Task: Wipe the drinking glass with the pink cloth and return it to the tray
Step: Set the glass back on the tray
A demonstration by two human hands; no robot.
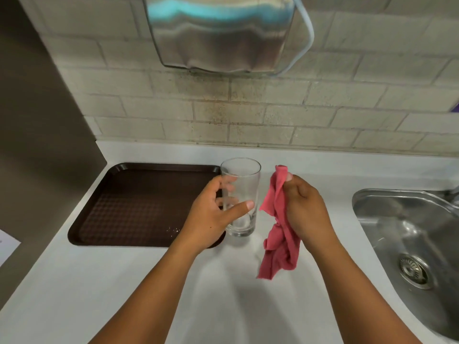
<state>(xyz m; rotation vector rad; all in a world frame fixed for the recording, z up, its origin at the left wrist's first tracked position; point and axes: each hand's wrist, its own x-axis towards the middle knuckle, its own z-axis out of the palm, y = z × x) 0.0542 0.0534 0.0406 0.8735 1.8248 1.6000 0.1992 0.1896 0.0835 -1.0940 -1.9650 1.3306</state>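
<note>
At the far left, a dark brown rectangular plastic tray (139,204) with a textured floor lies flat on the white surface (124,281), bare but for a few pale crumbs near its front right corner. Just past the tray's right edge, the left hand (211,217) is wrapped around the middle of a tall, clear, straight-sided drinking glass (240,194), thumb across the near side and fingers showing through the far wall. The glass stands upright and empty; whether its base touches the surface or is held just off it I cannot tell. It looks light but rigid, smooth and breakable, likely slick if damp, so the mid-body grip seems the safest hold, leaving rim and base free for wiping.

Right of the glass, near but not touching it, the right hand (304,209) is closed on a crumpled pink cloth (279,234), pinching the upper end while the rest hangs limp below the palm. The cloth is soft and will fold around the glass or push down inside it.

At the far right sits a stainless steel sink (409,244).
</note>
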